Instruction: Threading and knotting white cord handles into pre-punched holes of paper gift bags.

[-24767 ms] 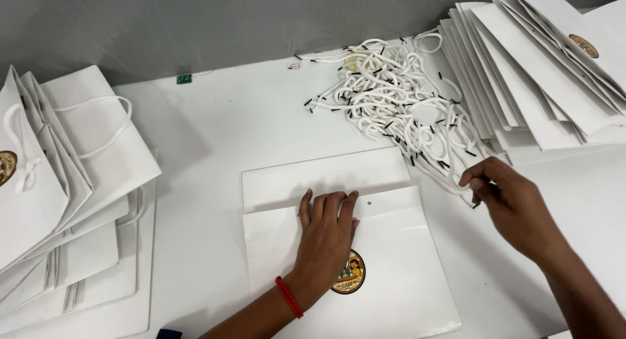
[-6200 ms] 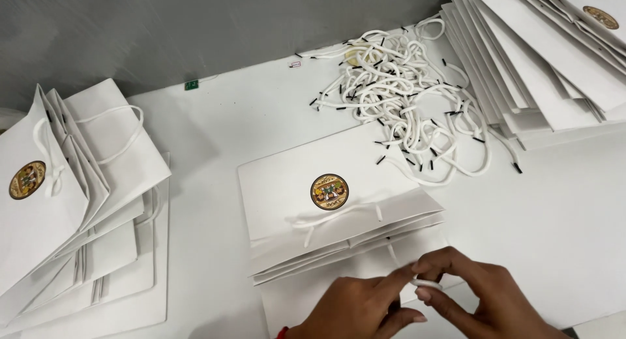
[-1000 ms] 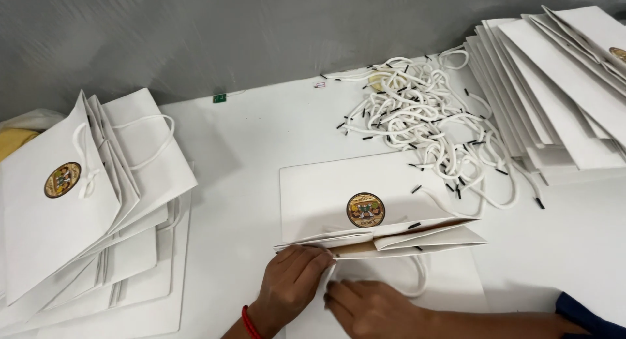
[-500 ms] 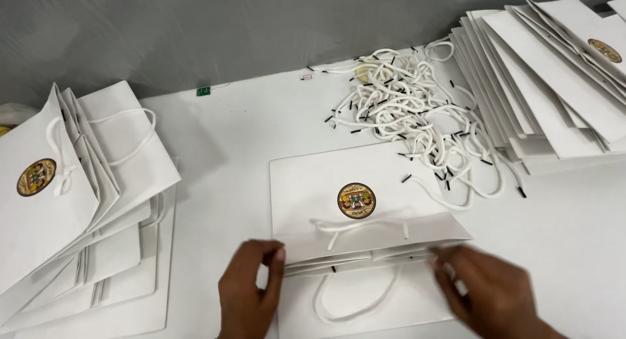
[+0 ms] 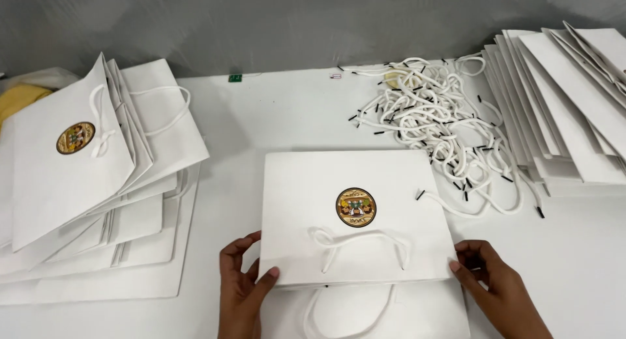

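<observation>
Bag [image 5: 355, 215] between stacks; cords [image 5: 443, 127] behind, seemingly.

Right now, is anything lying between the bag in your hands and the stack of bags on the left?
Nothing visible. Left hand and right hand grip the flat white bag at its lower corners. Only bare white table shows between it and the left stack. The loose cords lie on the right.

I see my left hand [image 5: 242, 289] and right hand [image 5: 495, 287] pinching the near corners of a flat white paper bag [image 5: 355, 215] with a round sticker [image 5: 355, 206] and a white cord handle [image 5: 358, 240]. Finished bags [image 5: 85, 182] are stacked left, loose cords [image 5: 443, 117] lie far right, and flat bags [image 5: 567, 111] beside them.
</observation>
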